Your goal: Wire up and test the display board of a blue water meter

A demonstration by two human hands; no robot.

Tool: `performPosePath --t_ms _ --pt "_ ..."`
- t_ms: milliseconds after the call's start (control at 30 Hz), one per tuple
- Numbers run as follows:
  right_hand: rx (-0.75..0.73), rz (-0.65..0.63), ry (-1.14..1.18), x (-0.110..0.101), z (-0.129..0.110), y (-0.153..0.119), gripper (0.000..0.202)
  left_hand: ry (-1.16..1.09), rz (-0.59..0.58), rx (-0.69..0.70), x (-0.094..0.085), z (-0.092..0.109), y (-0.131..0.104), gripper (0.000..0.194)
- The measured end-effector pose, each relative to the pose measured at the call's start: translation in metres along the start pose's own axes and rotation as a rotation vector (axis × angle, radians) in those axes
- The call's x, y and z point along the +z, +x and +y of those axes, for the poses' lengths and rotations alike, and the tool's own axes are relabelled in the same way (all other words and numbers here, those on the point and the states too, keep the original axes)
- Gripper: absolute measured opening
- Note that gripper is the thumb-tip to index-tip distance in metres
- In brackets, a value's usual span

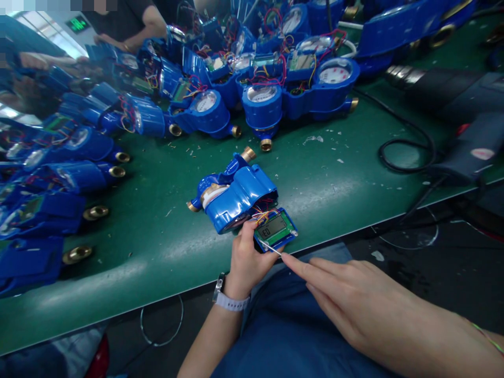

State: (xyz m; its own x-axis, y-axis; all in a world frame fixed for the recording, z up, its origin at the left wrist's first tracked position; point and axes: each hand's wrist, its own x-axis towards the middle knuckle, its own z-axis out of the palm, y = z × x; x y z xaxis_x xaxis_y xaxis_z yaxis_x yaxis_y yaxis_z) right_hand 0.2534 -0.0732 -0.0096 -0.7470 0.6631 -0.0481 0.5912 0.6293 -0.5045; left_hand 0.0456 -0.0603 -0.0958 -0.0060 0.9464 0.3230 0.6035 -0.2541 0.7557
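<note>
My left hand (249, 260), with a watch on its wrist, grips a small circuit board (275, 229) with an LCD display, set in a blue frame. Thin coloured wires (264, 214) run from the board into a blue water meter (240, 197) lying on its side just beyond. Brass threaded ends stick out of the meter. From the right, my right hand (346, 289) holds a thin, pale metallic pointed tool (272, 248) between its fingertips. The tool's tip is at the board's lower left corner; its exact kind is hard to make out.
Several blue water meters (262, 102) with loose wires crowd the back and left of the green table (169, 231). At right lies a heat gun (468, 142) with a black cable (407, 170). Another person's arm (137, 31) shows at the far side.
</note>
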Motion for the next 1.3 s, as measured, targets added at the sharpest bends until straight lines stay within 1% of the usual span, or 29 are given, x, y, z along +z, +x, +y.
performPosePath --t_ms 167,267,333,400,500,567,633,767,833,900,967,1033,1100,1167,1300 --pt "-0.015 0.059 -0.042 0.006 -0.006 0.000 0.060 0.024 0.030 -0.021 0.001 0.003 -0.001 0.051" --pt "-0.024 0.114 -0.130 0.012 -0.010 0.002 0.063 0.026 0.027 -0.033 0.000 0.003 -0.001 0.052" --pt "-0.016 0.126 -0.130 0.014 -0.012 0.004 0.065 0.019 0.022 -0.042 0.000 0.003 -0.001 0.052" --pt "0.012 0.107 -0.022 0.010 -0.011 0.005 0.061 0.019 0.022 -0.053 0.000 0.002 -0.001 0.051" --pt "0.111 0.058 0.250 0.000 -0.010 0.009 0.047 0.045 0.039 -0.071 0.001 0.001 -0.003 0.052" --pt "0.160 0.052 0.365 -0.003 -0.010 0.010 0.042 0.053 0.050 -0.074 0.001 0.001 -0.004 0.054" --pt "0.146 0.058 0.367 0.000 -0.010 0.009 0.045 0.035 0.046 -0.073 0.001 0.001 -0.004 0.052" --pt "0.075 0.035 0.188 0.016 -0.013 0.005 0.059 0.015 0.032 -0.075 0.000 0.004 -0.001 0.048" --pt "0.079 0.031 0.182 0.018 -0.014 0.005 0.061 0.018 0.030 -0.085 0.000 0.005 0.000 0.048" --pt "0.118 0.047 0.290 0.015 -0.014 0.006 0.054 0.020 0.036 -0.094 0.000 0.005 0.000 0.048" --pt "0.211 0.062 0.457 0.008 -0.014 0.009 0.047 0.022 0.040 -0.102 0.000 0.004 0.000 0.048" --pt "0.327 0.027 0.627 0.002 -0.014 0.012 0.045 0.019 0.032 -0.116 0.000 0.004 -0.001 0.049" --pt "0.397 -0.023 0.743 0.001 -0.015 0.014 0.046 0.007 0.022 -0.132 0.000 0.004 0.000 0.051" --pt "0.386 -0.019 0.767 0.005 -0.016 0.015 0.048 -0.016 0.017 -0.149 0.000 0.006 0.001 0.051" --pt "0.267 0.076 0.682 0.015 -0.020 0.015 0.050 -0.044 0.020 -0.185 -0.001 0.008 0.002 0.047"
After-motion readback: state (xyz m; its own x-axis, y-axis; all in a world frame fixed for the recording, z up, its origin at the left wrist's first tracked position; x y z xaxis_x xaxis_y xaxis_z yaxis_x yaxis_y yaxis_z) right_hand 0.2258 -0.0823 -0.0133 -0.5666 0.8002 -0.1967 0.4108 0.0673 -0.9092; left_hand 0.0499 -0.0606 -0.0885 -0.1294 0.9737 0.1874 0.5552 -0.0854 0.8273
